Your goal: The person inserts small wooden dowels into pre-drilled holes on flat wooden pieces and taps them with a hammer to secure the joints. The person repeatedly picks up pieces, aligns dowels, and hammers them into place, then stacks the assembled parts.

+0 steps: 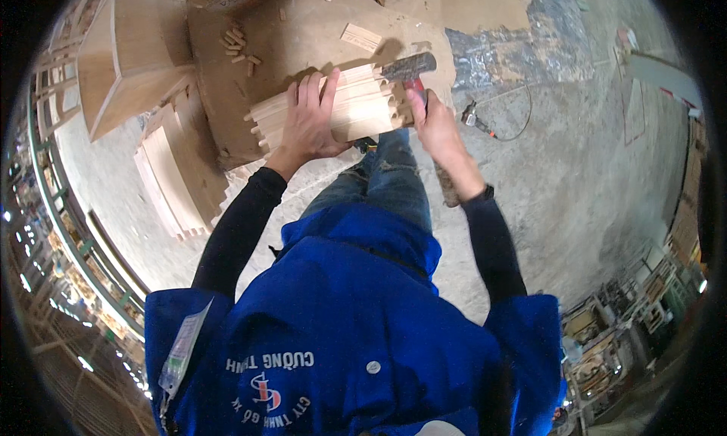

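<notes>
A block of pale wooden slats (pixel 354 103), set side by side, lies tilted at the cardboard's near edge. Rounded pegs stick out along its left end, and its right end looks notched. Across its left part my left hand (pixel 309 118) grips it, fingers spread over the top and thumb along the near side. My right hand (pixel 441 137) is closed around the handle of a hammer (pixel 409 67) with a dark head and a red neck. The hammer head is over the block's far right corner; whether they touch I cannot tell. Part of the handle is hidden by my hand.
Loose wooden dowels (pixel 236 43) and a small flat wooden piece (pixel 361 37) lie on the cardboard (pixel 303 27). More slats (pixel 170 171) are stacked at left beside a plywood box (pixel 132 57). A tool with a cable (pixel 473 118) lies on the concrete floor (pixel 575 186) at right.
</notes>
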`<state>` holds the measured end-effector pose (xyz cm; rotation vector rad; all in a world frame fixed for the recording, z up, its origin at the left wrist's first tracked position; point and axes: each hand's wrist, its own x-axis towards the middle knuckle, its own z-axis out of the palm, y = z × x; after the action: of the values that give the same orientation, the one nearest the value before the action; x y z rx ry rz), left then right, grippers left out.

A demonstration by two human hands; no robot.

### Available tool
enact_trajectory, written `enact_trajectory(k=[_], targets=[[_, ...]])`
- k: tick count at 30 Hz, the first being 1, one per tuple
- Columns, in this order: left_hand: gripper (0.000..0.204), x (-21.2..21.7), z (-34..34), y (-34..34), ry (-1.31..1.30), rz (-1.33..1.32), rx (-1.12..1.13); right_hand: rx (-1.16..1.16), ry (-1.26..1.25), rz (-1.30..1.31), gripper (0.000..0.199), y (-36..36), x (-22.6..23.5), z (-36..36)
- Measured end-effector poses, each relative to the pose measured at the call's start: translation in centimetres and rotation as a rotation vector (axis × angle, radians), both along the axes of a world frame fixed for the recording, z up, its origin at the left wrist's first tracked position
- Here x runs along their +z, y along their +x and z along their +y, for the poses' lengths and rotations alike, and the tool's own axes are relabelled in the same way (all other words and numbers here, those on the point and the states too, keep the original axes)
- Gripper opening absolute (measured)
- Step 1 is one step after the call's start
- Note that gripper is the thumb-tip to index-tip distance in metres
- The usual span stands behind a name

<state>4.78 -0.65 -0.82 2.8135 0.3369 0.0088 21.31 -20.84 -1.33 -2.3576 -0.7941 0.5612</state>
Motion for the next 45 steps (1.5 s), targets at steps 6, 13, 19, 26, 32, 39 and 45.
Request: enact_trajectory(k=[6, 13, 19, 26, 32, 39, 45], targets=[[0.126, 0.0, -0.4, -0.7, -0.003, -0.067, 0.019, -0.306, 0.073, 0.020, 0.049, 4.9, 3.1, -1.5], [0.127, 2.3, 0.4, -1.4, -0.143, -0.039, 0.040, -0.087, 0.085, -0.654, 0.042, 6.9, -1.1, 1.6], [0.133, 8.7, 0.6, -5.6, -0.447, -0.105, 0.172, 0.219, 0.174, -0.464, 0.043, 5.1, -3.7, 10.0], [0.135, 15.1, 1.1, -9.0, -0.530, -0.271, 0.286, 0.217, -0.029, -0.290, 0.037, 4.3, -5.2, 12.9], [0.136, 17.6, 1.4, -10.9, -0.493, -0.340, 0.297, 0.301, -0.078, -0.425, 0.069, 2.9, -2.1, 11.1], [0.134, 19.3, 0.9, -11.2, -0.427, -0.382, 0.265, 0.302, -0.049, -0.441, 0.072, 1.3, -6.1, 11.8], [0.135, 20.2, 1.0, -11.8, -0.460, -0.377, 0.270, 0.143, 0.254, 0.038, 0.035, 1.9, -0.5, 13.2]])
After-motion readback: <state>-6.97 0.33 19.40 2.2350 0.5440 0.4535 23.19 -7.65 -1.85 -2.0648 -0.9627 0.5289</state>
